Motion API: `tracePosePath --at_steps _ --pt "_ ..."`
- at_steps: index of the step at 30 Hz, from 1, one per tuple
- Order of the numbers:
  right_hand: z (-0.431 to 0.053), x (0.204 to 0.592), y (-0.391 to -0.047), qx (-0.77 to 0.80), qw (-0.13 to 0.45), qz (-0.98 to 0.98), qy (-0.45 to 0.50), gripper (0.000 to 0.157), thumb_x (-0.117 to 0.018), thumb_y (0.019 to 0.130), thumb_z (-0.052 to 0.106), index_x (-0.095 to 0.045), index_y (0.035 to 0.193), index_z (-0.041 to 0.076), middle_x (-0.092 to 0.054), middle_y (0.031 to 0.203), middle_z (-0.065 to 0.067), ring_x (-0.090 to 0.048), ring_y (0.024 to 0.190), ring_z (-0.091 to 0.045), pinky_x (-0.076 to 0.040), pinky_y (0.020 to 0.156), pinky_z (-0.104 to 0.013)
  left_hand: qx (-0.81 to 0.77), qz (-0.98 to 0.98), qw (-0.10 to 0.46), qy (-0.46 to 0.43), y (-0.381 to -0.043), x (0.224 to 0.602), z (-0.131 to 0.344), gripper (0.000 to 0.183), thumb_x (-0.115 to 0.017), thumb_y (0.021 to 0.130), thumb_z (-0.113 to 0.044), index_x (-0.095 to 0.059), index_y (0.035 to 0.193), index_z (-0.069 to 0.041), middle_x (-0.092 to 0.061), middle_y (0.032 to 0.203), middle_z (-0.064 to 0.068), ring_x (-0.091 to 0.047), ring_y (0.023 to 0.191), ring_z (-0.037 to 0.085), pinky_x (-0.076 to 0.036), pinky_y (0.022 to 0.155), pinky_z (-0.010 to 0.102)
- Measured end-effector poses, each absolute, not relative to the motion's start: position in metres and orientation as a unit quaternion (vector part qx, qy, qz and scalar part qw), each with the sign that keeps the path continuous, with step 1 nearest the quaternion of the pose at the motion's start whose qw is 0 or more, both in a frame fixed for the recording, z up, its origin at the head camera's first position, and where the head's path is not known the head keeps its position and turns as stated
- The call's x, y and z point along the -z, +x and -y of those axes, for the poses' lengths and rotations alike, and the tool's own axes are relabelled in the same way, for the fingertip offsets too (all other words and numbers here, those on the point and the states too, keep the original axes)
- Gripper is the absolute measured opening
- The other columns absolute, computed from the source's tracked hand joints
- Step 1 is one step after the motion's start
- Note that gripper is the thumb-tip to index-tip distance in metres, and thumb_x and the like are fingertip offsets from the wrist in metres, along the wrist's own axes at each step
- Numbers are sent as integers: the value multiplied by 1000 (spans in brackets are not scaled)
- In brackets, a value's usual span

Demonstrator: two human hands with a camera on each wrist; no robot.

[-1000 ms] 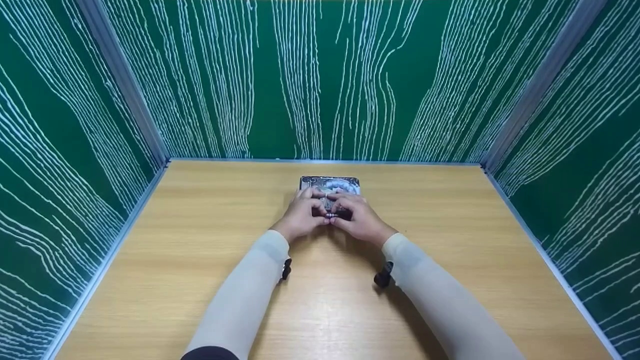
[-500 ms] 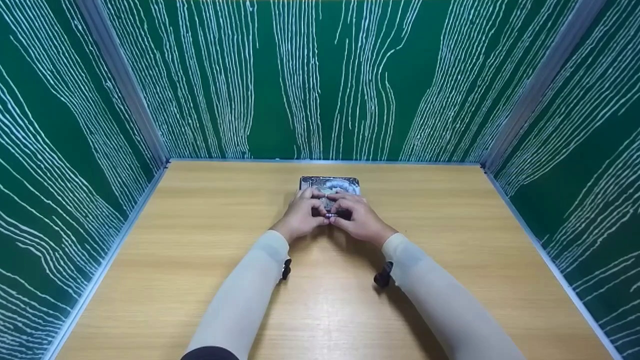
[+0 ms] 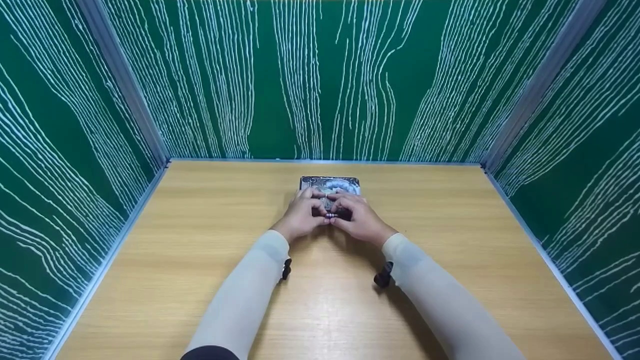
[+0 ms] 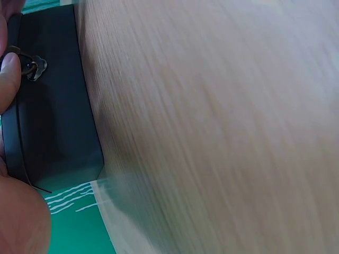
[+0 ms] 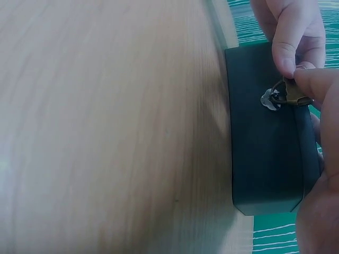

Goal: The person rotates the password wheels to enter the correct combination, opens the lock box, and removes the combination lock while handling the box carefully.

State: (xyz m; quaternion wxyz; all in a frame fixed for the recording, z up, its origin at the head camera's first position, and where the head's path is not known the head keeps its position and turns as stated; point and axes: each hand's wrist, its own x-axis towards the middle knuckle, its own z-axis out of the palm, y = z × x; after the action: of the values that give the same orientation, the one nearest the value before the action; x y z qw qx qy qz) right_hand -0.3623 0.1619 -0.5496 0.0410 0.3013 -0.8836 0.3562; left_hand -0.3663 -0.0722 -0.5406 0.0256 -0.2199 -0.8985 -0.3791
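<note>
A small dark box with a patterned lid (image 3: 342,185) sits far back on the table, its plain black front (image 5: 265,153) turned towards me. On that front is a silvery metal hasp plate (image 5: 269,100), from which a small brass padlock (image 5: 297,95) hangs by its shackle. My left hand (image 3: 300,216) and right hand (image 3: 361,218) meet at the padlock and pinch it, thumbs close together. Their other fingers reach over the patterned lid. In the left wrist view, the left thumb (image 4: 9,79) overlaps the lock beside the box front (image 4: 58,116).
The box stands on a wooden table (image 3: 210,210). Green panels with white wavy lines (image 3: 267,100) rise along the back and both sides, joined by grey metal posts (image 3: 545,80). Small black devices (image 3: 383,275) are worn at the wrists.
The small padlock between the fingertips shifts very slightly. Both hands, the arms and the box stay in the same place.
</note>
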Motion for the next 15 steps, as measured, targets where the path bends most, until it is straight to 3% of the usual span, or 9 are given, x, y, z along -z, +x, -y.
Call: tracePosePath --at_steps 15 --pt "-161 550 -364 -353 43 886 299 14 -82 105 25 -76 115 17 -59 172 -6 -45 166 -43 -18 140 -74 381 899 17 -213 -367 541 72 15 -94 93 -18 -81 90 -12 -61 163 6 -29 173 43 -17 145 60"
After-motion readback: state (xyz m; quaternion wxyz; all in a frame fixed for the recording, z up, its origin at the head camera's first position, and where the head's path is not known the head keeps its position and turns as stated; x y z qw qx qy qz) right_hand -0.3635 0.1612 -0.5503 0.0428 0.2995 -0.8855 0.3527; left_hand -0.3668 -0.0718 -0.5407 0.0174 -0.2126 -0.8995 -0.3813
